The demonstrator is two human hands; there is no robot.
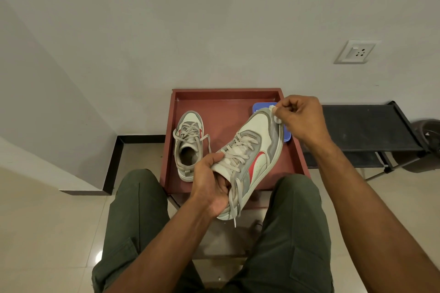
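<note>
"Two hands on one shoe, was it?"

"Yes. Nearest, between the knees of the green trousers [142,209], the left hand [210,185] gripped the shoe [252,145] at its heel end. Its fingers were curled into the opening, and it held the shoe up off the tray with the toe pointing away."

"And the right hand?"

"The right hand [302,119] was at the toe, fingers bunched together, pinching a small white wad [276,116] between thumb and fingertips. The wad was touching the grey edging at the toe's tip. What it was made of I couldn't tell."

"So which step was that?"

"Wiping the toe edge, I'd judge. The side running down toward the left-hand fingers looked not yet gone over."

"What did the next move call for?"

"Probably a firm pinch and a draw of the wad along the edging toward the left-hand fingers. That hand would need to steady the shoe, or turn it to present fresh surface."

"Anything beyond?"

"Just left of the left-hand fingers, the second shoe [188,145] lay flat in the red tray [238,95]. Under the right-hand fingers sat a blue box [287,137], partly hidden by the toe. Farther right of them stood a black rack [362,126], and on the wall above it, a socket [356,52]."
</note>
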